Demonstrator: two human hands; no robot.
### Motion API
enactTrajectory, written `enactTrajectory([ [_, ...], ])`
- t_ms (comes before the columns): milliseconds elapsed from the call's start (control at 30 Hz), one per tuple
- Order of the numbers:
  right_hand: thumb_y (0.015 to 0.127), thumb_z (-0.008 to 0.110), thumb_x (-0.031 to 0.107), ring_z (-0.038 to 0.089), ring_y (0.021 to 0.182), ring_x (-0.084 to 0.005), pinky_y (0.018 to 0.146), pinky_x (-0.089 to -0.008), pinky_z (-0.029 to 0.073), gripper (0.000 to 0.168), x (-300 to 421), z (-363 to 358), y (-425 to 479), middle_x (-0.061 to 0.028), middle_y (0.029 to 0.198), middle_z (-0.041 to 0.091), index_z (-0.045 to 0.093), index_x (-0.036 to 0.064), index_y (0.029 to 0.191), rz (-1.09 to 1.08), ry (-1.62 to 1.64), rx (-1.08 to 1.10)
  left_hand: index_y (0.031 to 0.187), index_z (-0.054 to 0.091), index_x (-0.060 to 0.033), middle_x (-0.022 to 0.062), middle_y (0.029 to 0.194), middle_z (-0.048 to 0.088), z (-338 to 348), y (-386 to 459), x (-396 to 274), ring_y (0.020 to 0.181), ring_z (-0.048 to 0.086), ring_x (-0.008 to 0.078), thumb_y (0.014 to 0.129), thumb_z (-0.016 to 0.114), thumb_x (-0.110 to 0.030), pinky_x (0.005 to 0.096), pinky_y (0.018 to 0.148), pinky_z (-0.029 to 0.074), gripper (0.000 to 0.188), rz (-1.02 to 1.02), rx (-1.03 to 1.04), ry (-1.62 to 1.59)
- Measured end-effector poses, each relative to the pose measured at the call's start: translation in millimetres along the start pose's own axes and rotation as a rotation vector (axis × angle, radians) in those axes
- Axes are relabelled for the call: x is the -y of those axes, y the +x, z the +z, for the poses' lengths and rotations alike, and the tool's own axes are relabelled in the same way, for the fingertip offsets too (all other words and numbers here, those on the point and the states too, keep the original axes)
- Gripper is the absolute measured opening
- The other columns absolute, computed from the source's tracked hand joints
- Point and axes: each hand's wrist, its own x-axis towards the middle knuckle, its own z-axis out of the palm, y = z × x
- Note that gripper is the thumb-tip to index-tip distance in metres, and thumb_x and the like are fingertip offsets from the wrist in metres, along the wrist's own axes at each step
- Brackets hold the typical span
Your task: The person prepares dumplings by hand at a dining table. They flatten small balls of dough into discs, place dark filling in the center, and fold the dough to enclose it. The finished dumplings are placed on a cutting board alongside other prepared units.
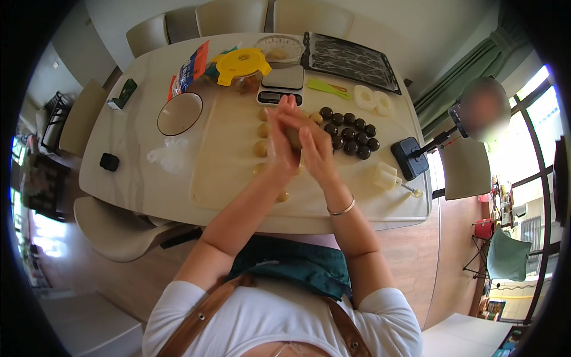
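Note:
My left hand (280, 142) and my right hand (317, 145) are raised over the table, palms facing each other. Between them sits a tan dough ball (294, 137), partly covered by my fingers. Below, a column of tan dough balls (260, 148) lies on a translucent pastry mat (223, 156); my hands and forearms hide some of them. Several dark, glossy balls (348, 134) are grouped just right of my right hand. Beyond my fingertips stands a digital kitchen scale (282, 78).
Left are a white bowl (180, 114), crumpled plastic film (169, 155) and a yellow-lidded container (243, 62). A baking tray (352, 60), green spatula (328, 88), white moulds (372, 99) and a plunger mould (387, 176) lie right. A phone stand (409, 158) stands at the right edge.

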Motion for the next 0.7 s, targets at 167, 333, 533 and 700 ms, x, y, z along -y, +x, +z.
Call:
enactTrajectory([
  [167, 0.099, 0.043, 0.024, 0.047, 0.128, -0.033, 0.112, -0.0419, 0.027, 0.04, 16, 2, -2, -0.0178, 0.133, 0.055, 0.062, -0.006, 0.117, -0.301, -0.219, 0.139, 0.15, 0.022, -0.0095, 0.0102, 0.155, 0.024, -4, 6, -4, 0.144, 0.019, 0.0217, 0.098, 0.026, -0.06, 0.0375, 0.118, 0.016, 0.072, 0.0, 0.105, -0.081],
  [333, 0.095, 0.05, 0.012, 0.055, 0.118, -0.0272, 0.106, -0.0391, 0.035, 0.029, 5, -24, 7, -0.0159, 0.122, 0.063, 0.065, -0.006, 0.113, -0.041, -0.382, -0.054, 0.146, 0.027, -0.0084, 0.0092, 0.148, 0.034, 11, -24, 24, 0.138, 0.031, 0.0234, 0.097, 0.029, -0.062, 0.0381, 0.117, 0.019, 0.073, -0.261, 0.178, -0.164],
  [533, 0.094, 0.057, 0.014, 0.063, 0.105, -0.0196, 0.089, -0.0309, 0.049, 0.023, 5, -83, 5, -0.0136, 0.109, 0.069, 0.068, -0.001, 0.109, 0.273, -0.167, -0.083, 0.147, 0.022, -0.0048, 0.0096, 0.148, 0.033, 24, -47, 37, 0.138, 0.032, 0.0233, 0.094, 0.027, -0.067, 0.0376, 0.116, 0.021, 0.082, -0.471, 0.346, -0.318],
  [700, 0.095, 0.051, 0.013, 0.053, 0.124, -0.0305, 0.107, -0.0394, 0.036, 0.029, 5, -59, 7, -0.016, 0.122, 0.063, 0.062, -0.001, 0.119, -0.034, -0.626, 0.051, 0.146, 0.025, -0.0061, 0.0089, 0.148, 0.035, 16, -33, 26, 0.138, 0.032, 0.0236, 0.093, 0.03, -0.068, 0.0401, 0.116, 0.022, 0.082, -0.456, 0.177, -0.423],
])
